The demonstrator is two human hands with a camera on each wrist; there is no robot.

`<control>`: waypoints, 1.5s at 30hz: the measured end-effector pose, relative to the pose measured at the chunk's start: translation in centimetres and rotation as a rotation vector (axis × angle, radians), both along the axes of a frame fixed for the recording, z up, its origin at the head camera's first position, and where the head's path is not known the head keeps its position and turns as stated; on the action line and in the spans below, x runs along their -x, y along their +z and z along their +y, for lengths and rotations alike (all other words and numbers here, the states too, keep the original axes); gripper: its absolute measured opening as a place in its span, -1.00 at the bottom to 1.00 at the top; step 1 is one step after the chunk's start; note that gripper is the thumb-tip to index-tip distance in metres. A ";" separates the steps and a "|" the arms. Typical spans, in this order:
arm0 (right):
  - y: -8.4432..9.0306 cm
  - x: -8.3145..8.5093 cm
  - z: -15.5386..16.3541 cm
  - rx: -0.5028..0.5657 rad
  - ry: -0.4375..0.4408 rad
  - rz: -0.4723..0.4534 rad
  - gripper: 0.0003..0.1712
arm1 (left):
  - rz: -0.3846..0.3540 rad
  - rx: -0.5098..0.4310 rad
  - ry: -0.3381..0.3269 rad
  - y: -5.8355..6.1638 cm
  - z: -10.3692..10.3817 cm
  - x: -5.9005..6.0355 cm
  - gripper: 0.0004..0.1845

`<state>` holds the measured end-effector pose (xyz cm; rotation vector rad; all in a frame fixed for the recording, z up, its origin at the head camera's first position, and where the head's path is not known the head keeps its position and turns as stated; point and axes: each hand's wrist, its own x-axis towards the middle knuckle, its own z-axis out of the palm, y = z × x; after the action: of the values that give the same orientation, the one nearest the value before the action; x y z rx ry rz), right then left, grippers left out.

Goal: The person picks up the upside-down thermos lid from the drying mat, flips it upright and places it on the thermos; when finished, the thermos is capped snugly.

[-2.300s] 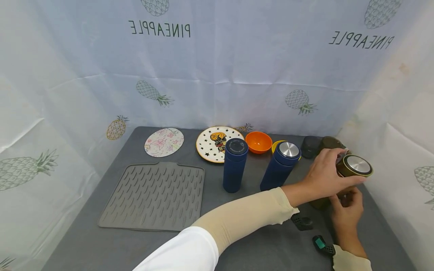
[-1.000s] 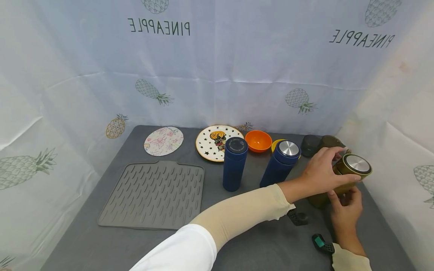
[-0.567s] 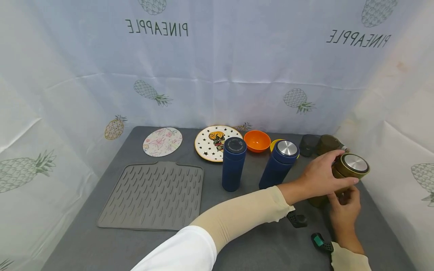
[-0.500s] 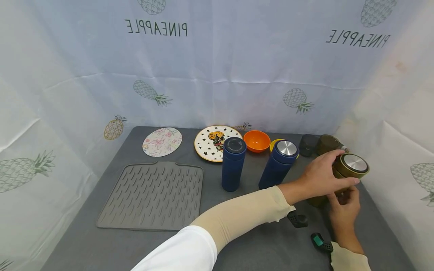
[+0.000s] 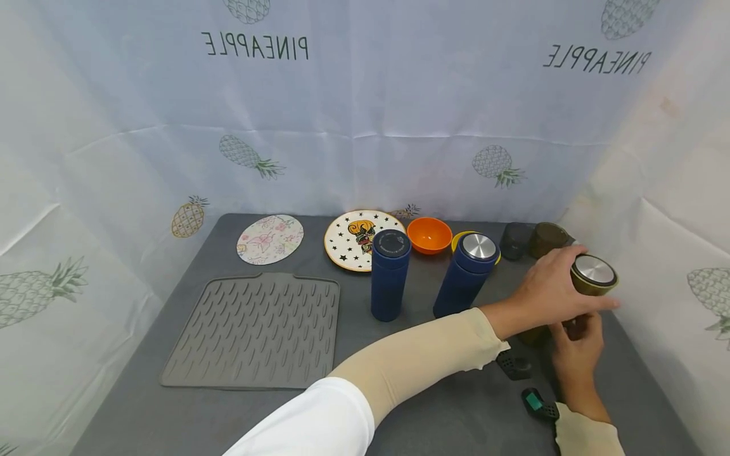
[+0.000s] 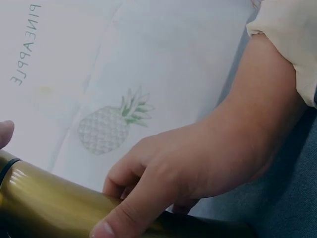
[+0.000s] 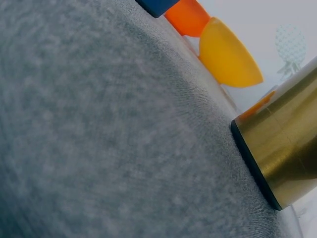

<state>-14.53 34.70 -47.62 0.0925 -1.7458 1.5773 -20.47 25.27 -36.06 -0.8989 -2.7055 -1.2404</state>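
An olive-gold thermos (image 5: 594, 271) with a silver-topped lid stands on the grey table at the right, in the head view. My left hand (image 5: 550, 288) reaches across and holds it round the lid, the thumb stretched along the near side. Lower down, my right hand (image 5: 578, 358) grips the body, its fingers partly hidden. The left wrist view has the right hand (image 6: 178, 168) curled round the gold body (image 6: 54, 206), with a fingertip of the left at the left edge. In the right wrist view the thermos's dark base (image 7: 255, 166) rests on the table; neither hand appears there.
Two blue thermoses (image 5: 390, 278) (image 5: 464, 278) stand left of my left hand. Behind them are a star-patterned plate (image 5: 342, 253), an orange bowl (image 5: 429, 235) and a yellow bowl (image 7: 228, 54). A grey ridged mat (image 5: 251, 335), a floral oval mat (image 5: 270, 239), a dark cup (image 5: 515, 240) and a brown mug (image 5: 546, 239) surround these.
My left hand has turned a little about the lid, its thumb swinging farther right. My right hand keeps its grip on the body. The whole head view has shifted slightly.
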 end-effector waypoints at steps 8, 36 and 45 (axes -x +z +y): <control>-0.3 0.0 -0.3 0.046 0.053 0.103 -0.50 | 0.015 -0.027 0.056 -0.2 -0.4 0.0 -0.13; 0.9 0.4 -1.4 -0.218 -0.009 -0.268 -0.42 | 0.011 -0.166 0.063 -0.6 -3.0 1.0 -0.23; -2.0 1.8 1.3 -0.151 -0.021 -0.295 -0.46 | 0.141 -0.025 -0.102 -0.5 -5.2 -1.8 -0.18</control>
<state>-16.34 36.03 -49.58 -0.0895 -2.0865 1.5006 -18.69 20.03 -36.54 -1.0893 -2.5599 -1.1760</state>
